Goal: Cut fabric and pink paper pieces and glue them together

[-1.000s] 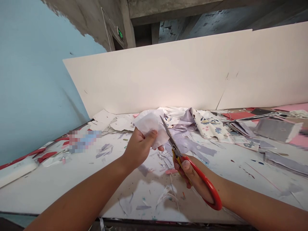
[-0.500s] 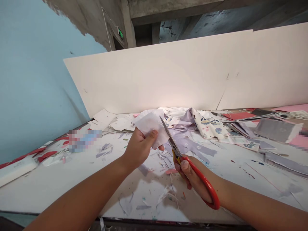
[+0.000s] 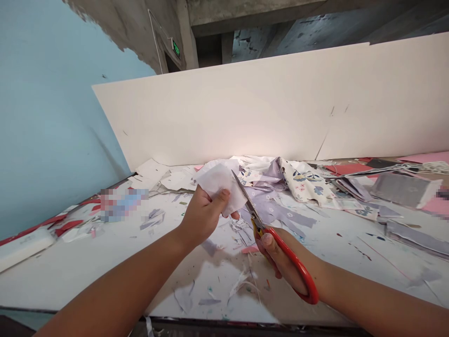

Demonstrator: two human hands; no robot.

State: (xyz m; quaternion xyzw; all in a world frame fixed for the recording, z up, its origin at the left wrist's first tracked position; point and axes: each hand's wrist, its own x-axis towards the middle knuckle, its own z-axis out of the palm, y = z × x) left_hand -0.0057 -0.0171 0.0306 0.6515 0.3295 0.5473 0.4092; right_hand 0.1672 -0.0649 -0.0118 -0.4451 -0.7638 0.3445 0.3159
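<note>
My left hand is closed on a white piece of fabric, held up above the table with the thumb on its front. My right hand grips red-handled scissors; their metal blades point up and away, lying against the right edge of the white piece. Both hands are over the middle of the white table, among small cut scraps.
Floral and lilac fabric pieces lie heaped behind the hands. A large cream board stands along the table's back. White paper pieces sit at back left, a grey block and pink sheets at right, red scraps at left.
The scissors and my right hand have crept slightly up and to the left along the white piece's edge. My left hand holds still.
</note>
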